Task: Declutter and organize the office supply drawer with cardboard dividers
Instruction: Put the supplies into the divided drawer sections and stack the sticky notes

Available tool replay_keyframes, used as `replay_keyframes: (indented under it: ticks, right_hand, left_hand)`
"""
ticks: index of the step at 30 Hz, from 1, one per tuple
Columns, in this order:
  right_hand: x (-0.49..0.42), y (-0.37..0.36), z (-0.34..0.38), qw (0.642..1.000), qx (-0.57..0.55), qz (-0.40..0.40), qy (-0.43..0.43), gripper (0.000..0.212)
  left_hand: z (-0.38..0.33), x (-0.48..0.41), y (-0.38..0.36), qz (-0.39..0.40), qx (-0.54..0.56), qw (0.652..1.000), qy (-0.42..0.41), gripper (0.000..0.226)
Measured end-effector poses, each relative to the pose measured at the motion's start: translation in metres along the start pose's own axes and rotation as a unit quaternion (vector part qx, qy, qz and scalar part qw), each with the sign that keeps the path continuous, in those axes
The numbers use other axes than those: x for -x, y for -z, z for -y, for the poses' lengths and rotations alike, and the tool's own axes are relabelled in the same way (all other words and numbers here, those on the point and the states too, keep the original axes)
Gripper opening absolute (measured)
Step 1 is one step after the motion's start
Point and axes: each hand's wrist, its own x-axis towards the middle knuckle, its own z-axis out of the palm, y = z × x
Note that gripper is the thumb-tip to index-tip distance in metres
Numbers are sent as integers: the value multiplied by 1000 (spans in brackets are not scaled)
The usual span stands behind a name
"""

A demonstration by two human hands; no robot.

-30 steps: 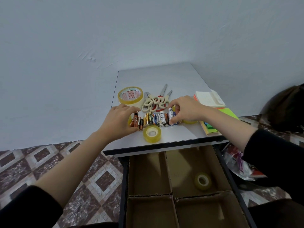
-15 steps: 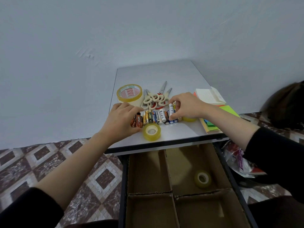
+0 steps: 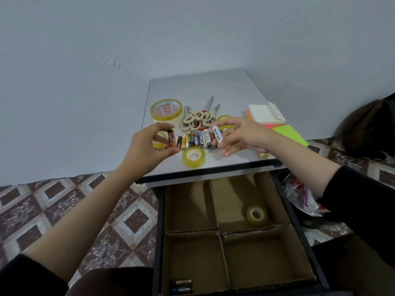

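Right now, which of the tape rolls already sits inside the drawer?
The small yellowish roll in the drawer's far right compartment. The big roll and the small front-edge roll lie on the desktop.

Only "Heybright" reads clearly, on the white battery (image 3: 217, 134).

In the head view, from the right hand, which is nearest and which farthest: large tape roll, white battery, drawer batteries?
1. white battery, pinched in the right hand grip.
2. large tape roll, left on the desk.
3. drawer batteries, in the near-left compartment.
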Motion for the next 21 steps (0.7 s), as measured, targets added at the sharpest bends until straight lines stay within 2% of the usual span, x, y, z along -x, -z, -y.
replay_keyframes:
  ticks: [1,3,6,9,11,12,14,16,21]
  right_hand:
    - [5,-3,-4,998,-56,11,-12,56]
    - [16,-10,-12,992,-118,28,-25,55]
    - [33,-25,-28,985,-158,55,-43,51]
    - [48,-40,-50,986,-135,75,-57,39]
    - [56,-50,-68,991,-80,85,-64,36]
    - [59,-55,-77,992,-48,91,-66,37]
    - [64,-65,-94,992,11,98,-79,39]
    - [65,-74,-109,989,72,91,-87,38]
    - [53,-85,-127,980,177,65,-62,24]
  left_hand:
    - [-9,12,1,11,80,995,53,40]
    - [-22,39,-2,54,224,963,138,34]
    - [-29,84,-11,100,339,910,215,38]
    - [-26,122,-25,101,420,862,265,29]
    - [-19,140,-34,101,405,861,289,20]
    - [-15,147,-39,111,375,873,292,19]
    - [-6,155,-47,160,296,895,292,29]
    - [3,159,-54,223,211,902,305,36]
    - [22,153,-69,337,40,903,263,18]
